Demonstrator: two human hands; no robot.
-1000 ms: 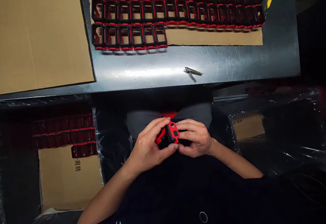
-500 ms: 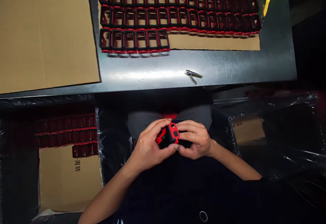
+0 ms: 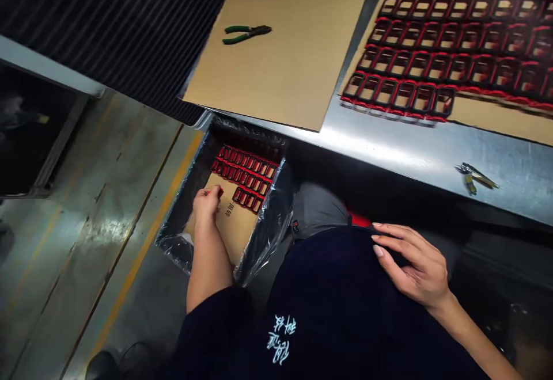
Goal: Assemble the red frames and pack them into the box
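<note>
My left hand (image 3: pixel 207 200) is down inside the plastic-lined box at the left, its fingers closed round a red and black part (image 3: pixel 219 191) that is mostly hidden. Beside it, rows of red and black frames (image 3: pixel 246 178) stand on the cardboard sheet (image 3: pixel 233 233) in the box. My right hand (image 3: pixel 412 259) hovers over my lap at the right, fingers apart, holding nothing.
More frames (image 3: pixel 404 92) stand in rows on the metal table (image 3: pixel 367 144). Yellow-handled cutters (image 3: pixel 477 178) lie near its front edge. Green-handled pliers (image 3: pixel 246 33) lie on a cardboard sheet (image 3: pixel 285 75). The box's lined wall (image 3: pixel 270 236) rises beside my leg.
The view has swung left. My left hand has carried the red and black part from my lap into the left box. My right hand has let go and its fingers have spread.
</note>
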